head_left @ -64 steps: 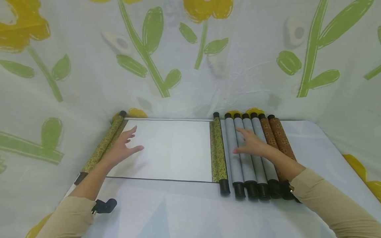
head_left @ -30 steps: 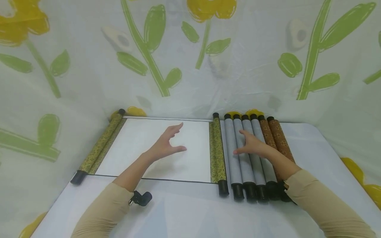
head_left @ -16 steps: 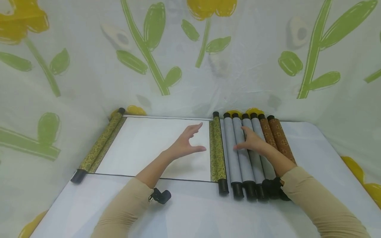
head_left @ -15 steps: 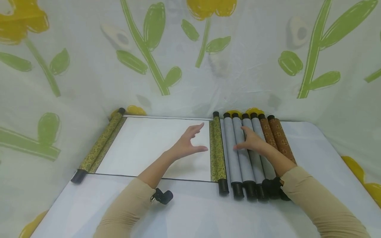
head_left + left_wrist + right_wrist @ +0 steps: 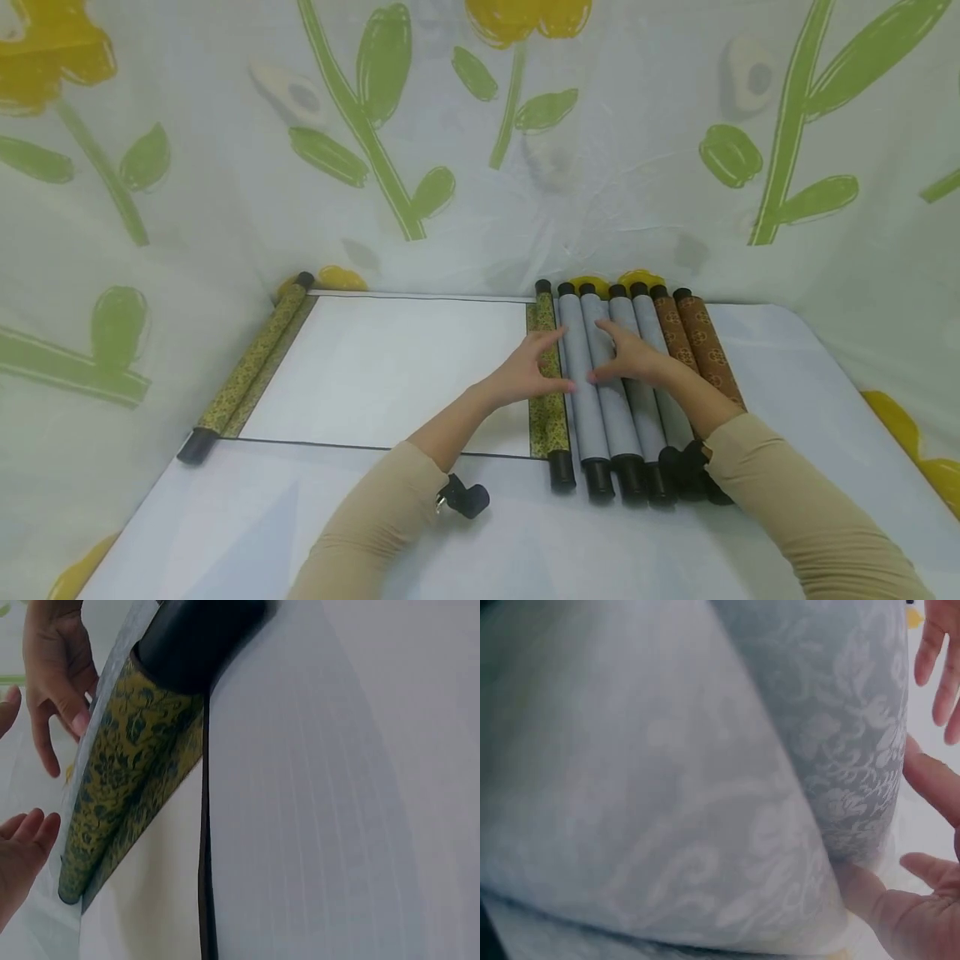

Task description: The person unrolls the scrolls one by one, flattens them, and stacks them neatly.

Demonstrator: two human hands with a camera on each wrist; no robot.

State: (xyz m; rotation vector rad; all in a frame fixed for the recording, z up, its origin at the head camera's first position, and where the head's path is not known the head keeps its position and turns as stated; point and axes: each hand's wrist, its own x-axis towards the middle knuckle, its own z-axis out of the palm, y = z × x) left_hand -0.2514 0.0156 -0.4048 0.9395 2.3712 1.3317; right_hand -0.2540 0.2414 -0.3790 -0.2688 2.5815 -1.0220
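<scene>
An unrolled scroll lies flat, its white sheet (image 5: pixel 397 367) between a green-gold roll (image 5: pixel 258 358) on the left and another green-gold roll (image 5: pixel 555 383) on the right. My left hand (image 5: pixel 525 375) is over that right roll, thumb and fingers spread, holding nothing. My right hand (image 5: pixel 637 358) reaches over the grey rolled scrolls, its thumb and fingers apart. In the right wrist view its thumb (image 5: pixel 862 892) lies against a grey floral scroll (image 5: pixel 840 742). The left wrist view shows my left fingers (image 5: pixel 30 836) beside the green-gold roll, with my right hand beyond it.
Several grey scrolls (image 5: pixel 581 392) with black end knobs lie side by side right of the open one. Two brown patterned scrolls (image 5: pixel 705 346) close the row. Behind the white table (image 5: pixel 247 517) rises a flower-printed cloth (image 5: pixel 637 167).
My left hand has moved right, from the open scroll's left side to its right roll. The two leftmost grey scrolls have shifted slightly left at their far ends, with my right hand over them.
</scene>
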